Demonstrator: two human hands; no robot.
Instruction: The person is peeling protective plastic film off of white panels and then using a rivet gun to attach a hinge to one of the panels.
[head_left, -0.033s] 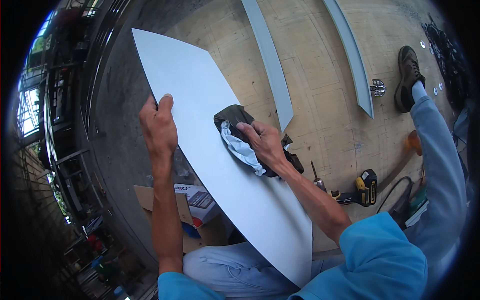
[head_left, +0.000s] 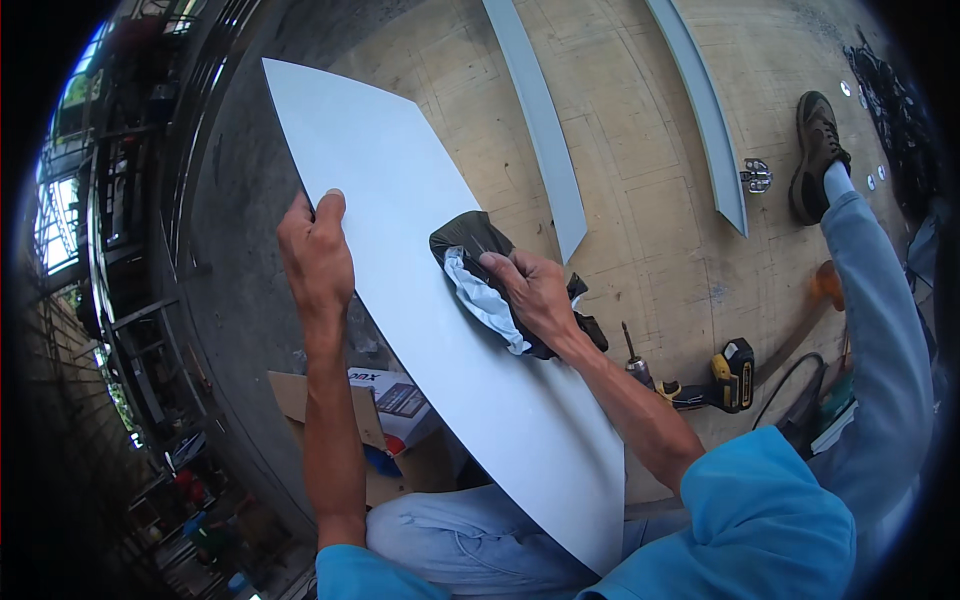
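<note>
Plywood (head_left: 640,180) flanks white panel (head_left: 440,350); left fingers (head_left: 330,207) grip its edge.

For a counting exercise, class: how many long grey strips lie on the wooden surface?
2. One grey strip lies just right of the white panel; the second strip lies farther right, beside a metal fitting. Others may be hidden behind the white panel.

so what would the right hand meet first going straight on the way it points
The right hand would likely meet more of the white panel, under its crumpled cloth; beyond that, depth is unclear.
</note>
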